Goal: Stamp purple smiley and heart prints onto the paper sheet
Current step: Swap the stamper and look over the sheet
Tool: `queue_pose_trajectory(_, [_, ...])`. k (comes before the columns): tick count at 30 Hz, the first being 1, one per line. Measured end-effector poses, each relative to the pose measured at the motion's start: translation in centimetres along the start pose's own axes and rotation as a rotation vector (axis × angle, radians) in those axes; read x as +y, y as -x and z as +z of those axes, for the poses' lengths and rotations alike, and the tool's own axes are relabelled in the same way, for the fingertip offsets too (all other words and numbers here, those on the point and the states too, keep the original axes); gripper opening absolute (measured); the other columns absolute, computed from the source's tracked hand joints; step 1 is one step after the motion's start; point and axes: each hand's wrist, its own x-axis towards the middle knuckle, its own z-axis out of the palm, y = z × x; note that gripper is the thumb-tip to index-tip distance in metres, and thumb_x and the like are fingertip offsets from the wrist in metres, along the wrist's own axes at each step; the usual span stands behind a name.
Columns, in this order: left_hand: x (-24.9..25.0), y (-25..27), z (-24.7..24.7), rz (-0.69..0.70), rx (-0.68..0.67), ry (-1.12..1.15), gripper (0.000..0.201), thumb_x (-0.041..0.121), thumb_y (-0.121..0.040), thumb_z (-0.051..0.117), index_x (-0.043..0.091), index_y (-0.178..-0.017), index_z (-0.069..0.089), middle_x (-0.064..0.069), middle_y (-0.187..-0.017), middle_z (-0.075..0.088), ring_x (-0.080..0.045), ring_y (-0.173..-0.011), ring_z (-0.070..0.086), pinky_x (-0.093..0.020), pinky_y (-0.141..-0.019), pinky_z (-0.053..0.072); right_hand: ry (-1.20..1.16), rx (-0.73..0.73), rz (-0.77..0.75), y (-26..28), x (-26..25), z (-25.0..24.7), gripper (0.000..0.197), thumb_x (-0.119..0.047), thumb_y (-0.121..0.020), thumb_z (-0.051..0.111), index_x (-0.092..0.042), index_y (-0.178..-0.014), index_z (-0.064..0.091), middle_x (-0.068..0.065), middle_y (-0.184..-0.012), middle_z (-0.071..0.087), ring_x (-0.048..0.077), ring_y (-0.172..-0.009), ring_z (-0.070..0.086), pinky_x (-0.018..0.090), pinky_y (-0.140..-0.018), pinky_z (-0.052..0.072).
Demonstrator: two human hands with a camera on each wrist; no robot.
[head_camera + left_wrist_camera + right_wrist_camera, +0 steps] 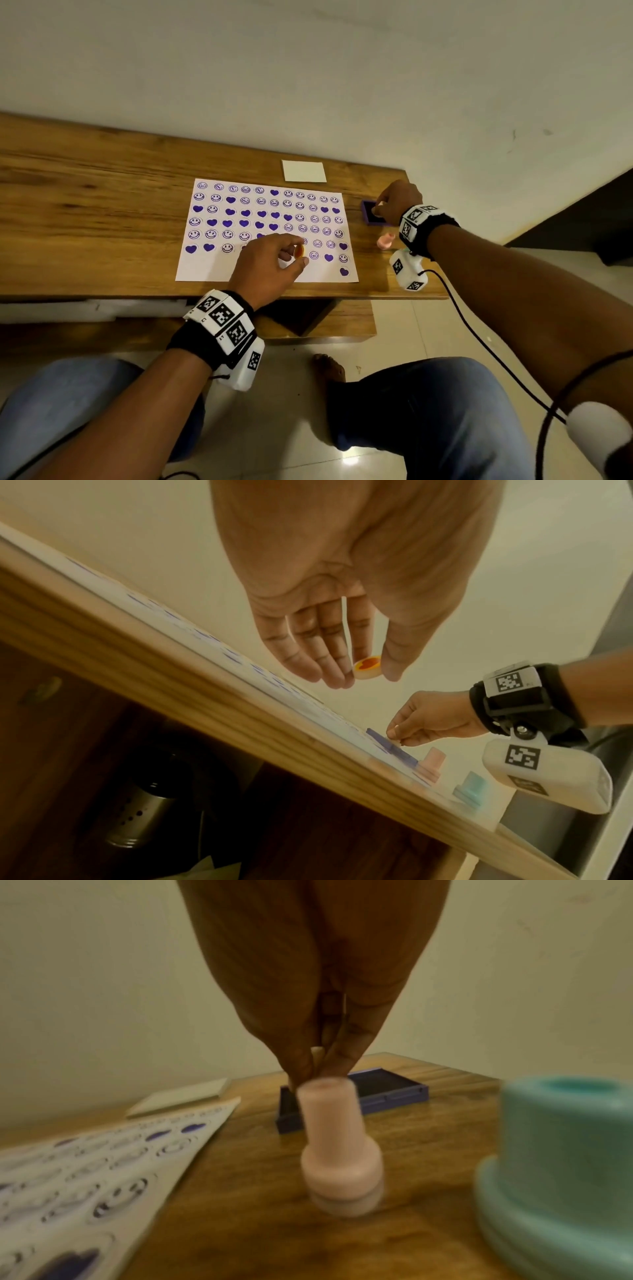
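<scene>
The white paper sheet (212, 265) lies on the wooden table (85, 205), covered in rows of purple smileys and hearts; its near strip is bare. My left hand (296, 255) hovers over the sheet's lower middle and pinches a small round cream stamp (299, 251) with an orange-red heart face (367, 666). My right hand (378, 209) is at the open purple ink pad (369, 216) to the right of the sheet. It pinches a small pale stamp (316, 1053) down onto the pad (404, 756); that stamp's face is hidden.
A pink stamp (386, 241) stands on the table just in front of the ink pad, and a teal stamp (561, 1150) stands nearer the front edge. A white card (304, 170) lies behind the sheet. A perforated metal pot (140, 815) sits under the table.
</scene>
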Motion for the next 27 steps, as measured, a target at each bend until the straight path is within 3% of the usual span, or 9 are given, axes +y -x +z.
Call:
queue_pose_trajectory(3, [-0.2,0.0,-0.5,0.015,0.0,0.003,0.035,0.032,-0.082,0.073,0.023,-0.115,0.067,0.006,-0.098,0.069,-0.006,-0.087,0.063,-0.027,-0.078,0.055,-0.196,0.154,0.042,1.8,-0.5,-1.3,0.019,-0.023,-0.083,0.077,-0.012,-0.098,0.077,0.009,-0.1,0.074,0.023,-0.09,0.066,0.025,-0.071,0.044])
queue_pose_trajectory(6, [-0.5,-0.1,-1.1,0.013,0.018,0.022,0.035,0.031,-0.082,0.073,0.021,-0.115,0.068,0.005,-0.097,0.069,-0.006,-0.087,0.063,-0.027,-0.078,0.054,-0.658,0.261,0.042,6.4,-1.5,-2.2,0.012,-0.026,-0.082,0.078,-0.018,-0.091,0.078,0.001,-0.088,0.076,0.017,-0.086,0.071,0.03,-0.08,0.056])
queue_pose_trajectory(8, [-0.5,-0.3,-1.3,0.013,0.034,0.031,0.035,0.031,-0.081,0.074,0.02,-0.114,0.068,0.007,-0.094,0.068,-0.004,-0.084,0.063,-0.026,-0.078,0.054,-1.127,0.128,0.046,10.7,-2.4,-2.4,0.004,-0.018,-0.085,0.076,-0.017,-0.088,0.076,0.0,-0.082,0.076,0.014,-0.079,0.073,0.031,-0.076,0.06])
queue_pose_trajectory(10, [-0.5,-0.4,-1.3,0.009,0.047,0.04,0.034,0.031,-0.081,0.074,0.02,-0.113,0.068,0.008,-0.091,0.067,-0.003,-0.082,0.062,-0.027,-0.077,0.054,-1.559,-0.08,0.051,14.6,-3.1,-1.8,0.008,-0.005,-0.089,0.067,-0.007,-0.095,0.071,0.004,-0.087,0.076,0.012,-0.079,0.071,0.023,-0.072,0.058])
queue_pose_trajectory(12, [-0.6,-0.6,-1.1,0.005,0.051,0.045,0.033,0.031,-0.08,0.075,0.022,-0.111,0.069,0.008,-0.09,0.068,-0.002,-0.081,0.063,-0.028,-0.077,0.054,-1.847,-0.264,0.079,17.3,-3.1,-0.6,0.019,-0.003,-0.086,0.064,-0.001,-0.105,0.067,0.01,-0.098,0.072,0.011,-0.08,0.07,0.017,-0.068,0.058])
queue_pose_trajectory(14, [-0.7,-0.6,-0.8,0.004,0.045,0.037,0.032,0.033,-0.08,0.075,0.024,-0.11,0.069,0.01,-0.09,0.068,-0.002,-0.081,0.063,-0.027,-0.077,0.054,-2.041,-0.382,0.137,18.5,-3.0,0.8,0.022,-0.003,-0.084,0.061,0.002,-0.106,0.066,0.014,-0.098,0.071,0.014,-0.079,0.072,0.017,-0.068,0.059])
queue_pose_trajectory(17, [-0.8,-0.5,-0.6,0.016,0.024,0.012,0.033,0.034,-0.081,0.074,0.024,-0.112,0.068,0.009,-0.093,0.068,-0.003,-0.083,0.064,-0.028,-0.077,0.054,-2.153,-0.504,0.178,18.8,-3.1,2.1,0.025,0.001,-0.078,0.07,0.003,-0.103,0.066,0.016,-0.095,0.072,0.021,-0.081,0.073,0.023,-0.069,0.061])
queue_pose_trajectory(20, [-1.0,-0.6,-0.7,0.012,0.013,-0.012,0.034,0.036,-0.082,0.073,0.024,-0.113,0.068,0.009,-0.093,0.068,-0.002,-0.084,0.063,-0.028,-0.077,0.055,-2.2,-0.58,0.143,18.6,-3.0,2.5,0.049,0.002,-0.058,0.088,0.002,-0.103,0.069,0.017,-0.098,0.071,0.024,-0.083,0.073,0.026,-0.069,0.062])
queue_pose_trajectory(27, [-1.0,-0.6,-0.8,0.006,0.005,-0.027,0.036,0.036,-0.082,0.073,0.023,-0.115,0.068,0.008,-0.096,0.069,-0.003,-0.084,0.063,-0.028,-0.077,0.055,-2.237,-0.61,0.099,18.7,-3.1,3.3,0.048,0.003,-0.05,0.09,-0.001,-0.095,0.073,0.016,-0.096,0.069,0.024,-0.081,0.072,0.027,-0.067,0.061])
